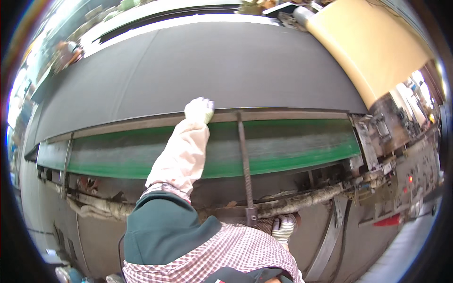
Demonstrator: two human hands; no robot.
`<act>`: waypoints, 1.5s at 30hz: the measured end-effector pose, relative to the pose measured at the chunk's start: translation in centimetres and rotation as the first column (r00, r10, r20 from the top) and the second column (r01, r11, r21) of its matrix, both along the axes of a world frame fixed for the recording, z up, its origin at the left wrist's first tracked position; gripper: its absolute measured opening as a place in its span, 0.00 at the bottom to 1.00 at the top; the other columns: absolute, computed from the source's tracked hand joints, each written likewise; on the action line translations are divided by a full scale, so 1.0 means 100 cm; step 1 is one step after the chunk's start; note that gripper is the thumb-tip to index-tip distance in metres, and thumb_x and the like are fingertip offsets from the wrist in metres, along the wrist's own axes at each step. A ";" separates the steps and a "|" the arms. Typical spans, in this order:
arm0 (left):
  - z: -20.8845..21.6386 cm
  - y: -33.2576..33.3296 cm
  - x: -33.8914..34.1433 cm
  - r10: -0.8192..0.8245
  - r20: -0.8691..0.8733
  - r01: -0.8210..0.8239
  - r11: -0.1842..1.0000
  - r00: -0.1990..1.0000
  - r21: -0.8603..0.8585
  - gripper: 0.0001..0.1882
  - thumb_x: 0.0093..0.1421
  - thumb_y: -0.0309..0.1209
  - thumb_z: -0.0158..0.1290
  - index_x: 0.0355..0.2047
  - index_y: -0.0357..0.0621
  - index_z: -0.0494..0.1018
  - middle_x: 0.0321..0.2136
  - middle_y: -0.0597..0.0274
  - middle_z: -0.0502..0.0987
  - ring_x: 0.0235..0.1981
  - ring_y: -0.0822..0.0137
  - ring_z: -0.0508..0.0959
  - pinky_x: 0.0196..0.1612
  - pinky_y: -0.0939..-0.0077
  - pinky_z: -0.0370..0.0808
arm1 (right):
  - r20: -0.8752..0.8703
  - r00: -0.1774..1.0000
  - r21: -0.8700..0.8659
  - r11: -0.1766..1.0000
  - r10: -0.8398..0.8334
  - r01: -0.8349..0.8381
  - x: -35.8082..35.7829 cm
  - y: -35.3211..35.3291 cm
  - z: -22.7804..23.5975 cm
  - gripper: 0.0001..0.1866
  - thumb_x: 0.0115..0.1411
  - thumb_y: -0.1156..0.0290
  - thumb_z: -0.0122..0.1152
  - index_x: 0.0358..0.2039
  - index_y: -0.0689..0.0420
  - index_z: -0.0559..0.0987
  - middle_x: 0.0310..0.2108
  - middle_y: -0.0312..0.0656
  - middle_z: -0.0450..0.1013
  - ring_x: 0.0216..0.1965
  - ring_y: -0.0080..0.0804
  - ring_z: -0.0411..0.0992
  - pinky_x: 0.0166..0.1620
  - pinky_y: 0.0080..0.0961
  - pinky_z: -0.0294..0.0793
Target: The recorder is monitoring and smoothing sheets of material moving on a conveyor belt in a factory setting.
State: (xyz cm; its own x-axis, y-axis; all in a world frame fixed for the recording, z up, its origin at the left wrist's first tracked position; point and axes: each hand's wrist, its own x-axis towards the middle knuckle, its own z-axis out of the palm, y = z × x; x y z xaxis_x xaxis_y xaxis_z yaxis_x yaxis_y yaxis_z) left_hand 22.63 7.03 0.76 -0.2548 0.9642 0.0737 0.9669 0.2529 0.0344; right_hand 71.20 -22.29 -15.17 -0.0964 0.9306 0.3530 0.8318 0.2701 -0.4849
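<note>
My left hand [199,111], in a pale glove, reaches forward to the near edge of a wide black belt-like surface [226,66]. Its fingers look curled over that edge, though their undersides are hidden. Below the edge runs a long green band [283,146], with my left forearm crossing above it. My right hand [283,229], in a striped glove, is low beside my checked clothing, close to the foot of an upright metal rod [245,165]. The fingers of this hand are partly spread, and nothing shows in them.
A large tan sheet [368,42] curves over a roller at the far right. Machine parts [384,122] and a panel with a red light [410,179] stand to the right. A wrapped pipe [302,202] crosses the near side. Another person [68,54] is at the far left.
</note>
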 end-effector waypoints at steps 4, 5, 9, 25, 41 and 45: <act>0.002 -0.006 -0.018 0.055 0.028 -0.057 0.997 0.998 0.061 0.28 0.67 0.54 0.41 0.61 0.54 0.70 0.62 0.55 0.69 0.65 0.56 0.65 0.67 0.52 0.59 | 0.003 1.000 -0.034 0.999 -0.028 0.028 0.002 -0.003 -0.007 0.11 0.58 0.65 0.60 0.38 0.57 0.79 0.34 0.53 0.73 0.38 0.56 0.70 0.44 0.49 0.68; 0.002 -0.010 -0.034 0.147 0.053 -0.150 0.987 0.988 0.058 0.35 0.66 0.58 0.42 0.67 0.51 0.63 0.69 0.50 0.58 0.71 0.51 0.54 0.70 0.48 0.50 | 0.004 1.000 -0.028 0.999 -0.031 0.031 0.002 -0.004 -0.008 0.11 0.58 0.65 0.60 0.38 0.57 0.79 0.34 0.53 0.73 0.38 0.56 0.70 0.44 0.49 0.68; 0.004 -0.030 -0.114 0.437 -0.014 -0.437 0.899 0.899 -0.006 0.39 0.65 0.58 0.45 0.71 0.53 0.55 0.73 0.53 0.47 0.75 0.54 0.42 0.73 0.47 0.39 | 0.013 0.998 -0.030 0.998 -0.062 0.062 0.000 -0.005 -0.007 0.11 0.58 0.65 0.60 0.37 0.57 0.79 0.33 0.53 0.73 0.37 0.55 0.70 0.42 0.49 0.68; -0.005 0.033 0.014 0.187 0.099 -0.173 0.976 0.977 -0.131 0.41 0.67 0.63 0.37 0.67 0.43 0.59 0.68 0.40 0.56 0.68 0.46 0.59 0.68 0.55 0.59 | -0.053 0.998 0.001 1.000 -0.029 0.029 -0.005 -0.001 0.008 0.09 0.56 0.67 0.61 0.36 0.55 0.78 0.31 0.48 0.73 0.37 0.51 0.69 0.43 0.47 0.66; -0.012 0.166 0.248 0.109 0.148 -0.081 0.979 0.983 -0.185 0.42 0.67 0.62 0.35 0.66 0.39 0.61 0.64 0.36 0.62 0.67 0.41 0.60 0.68 0.55 0.60 | 0.021 0.999 -0.149 0.988 0.045 -0.042 0.016 0.002 0.009 0.13 0.57 0.63 0.61 0.36 0.57 0.81 0.29 0.46 0.77 0.32 0.46 0.75 0.39 0.43 0.73; -0.031 0.160 0.215 -0.497 0.271 0.455 0.867 0.824 0.205 0.26 0.71 0.46 0.38 0.64 0.50 0.65 0.65 0.52 0.65 0.68 0.45 0.59 0.70 0.57 0.57 | 0.023 0.998 -0.147 0.988 0.050 -0.046 0.016 0.000 0.012 0.14 0.57 0.62 0.60 0.38 0.57 0.81 0.31 0.46 0.77 0.34 0.46 0.74 0.41 0.44 0.73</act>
State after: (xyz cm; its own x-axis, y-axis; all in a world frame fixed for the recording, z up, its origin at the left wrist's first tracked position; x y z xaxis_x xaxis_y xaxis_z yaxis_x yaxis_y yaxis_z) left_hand 44.14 23.05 -2.34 0.2038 0.9587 0.1983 0.9004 -0.2630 0.3466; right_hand 72.75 -22.31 -14.01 -0.1497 0.9662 0.2098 0.8327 0.2376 -0.5002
